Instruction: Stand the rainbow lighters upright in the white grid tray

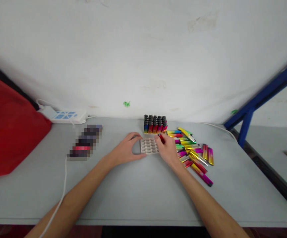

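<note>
A small pale tray (148, 146) with rows of hollows lies flat on the table. Round its left end curve the fingers and thumb of my left hand (126, 149), gripping it. My right hand (168, 149) is at the tray's right end, pinching a lighter (161, 138) whose dark reddish end shows; the rest is hidden by my fingers. Just behind the tray, a block of upright lighters (155, 125) with black tops stands in tight rows. To the right of my right hand spreads a loose pile of shiny, many-coloured lighters (193, 150).
A blurred-out phone-like object (86, 142) lies on the left with a white cable (65, 178). Behind it is a white power strip (69, 116). A red bag (11, 132) stands at the far left. On the right, a blue metal frame (247, 127) rises beside the grey table (143, 198).
</note>
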`<state>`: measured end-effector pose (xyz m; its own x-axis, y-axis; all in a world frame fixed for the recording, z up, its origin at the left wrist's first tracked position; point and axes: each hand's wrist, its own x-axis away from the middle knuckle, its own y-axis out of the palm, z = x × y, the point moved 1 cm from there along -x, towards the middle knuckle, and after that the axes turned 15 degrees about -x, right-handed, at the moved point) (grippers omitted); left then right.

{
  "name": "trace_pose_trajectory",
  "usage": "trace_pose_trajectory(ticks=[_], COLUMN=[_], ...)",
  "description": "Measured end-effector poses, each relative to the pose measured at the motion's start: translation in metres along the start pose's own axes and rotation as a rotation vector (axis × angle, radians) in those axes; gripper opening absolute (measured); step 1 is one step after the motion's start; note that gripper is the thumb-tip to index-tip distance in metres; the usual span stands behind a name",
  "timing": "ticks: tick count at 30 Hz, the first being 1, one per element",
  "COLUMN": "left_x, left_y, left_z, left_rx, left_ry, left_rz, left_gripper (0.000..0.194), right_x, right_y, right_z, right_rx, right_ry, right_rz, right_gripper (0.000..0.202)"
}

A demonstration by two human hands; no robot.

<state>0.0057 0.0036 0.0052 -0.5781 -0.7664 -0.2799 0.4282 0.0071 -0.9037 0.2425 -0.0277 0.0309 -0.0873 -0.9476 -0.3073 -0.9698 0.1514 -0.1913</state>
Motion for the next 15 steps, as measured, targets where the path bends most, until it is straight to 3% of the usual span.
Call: trace_pose_trajectory(ticks=[8,15], left_x=[-0.001,-0.003], left_y=[0.001,0.007], left_z=[0.001,-0.007], left_rx=[-0.012,0.035], left_ry=[0.001,-0.021], left_rz=[0.003,0.01], left_gripper=[0.065,0.072], right_x=[0.003,0.001], right_y=[0.002,-0.001], right_z=[-0.001,0.01], right_rx=[-0.025,-0.069], right_ry=[-0.006,-0.03], right_rz=[-0.024,-0.13], right_gripper=[0.059,0.039])
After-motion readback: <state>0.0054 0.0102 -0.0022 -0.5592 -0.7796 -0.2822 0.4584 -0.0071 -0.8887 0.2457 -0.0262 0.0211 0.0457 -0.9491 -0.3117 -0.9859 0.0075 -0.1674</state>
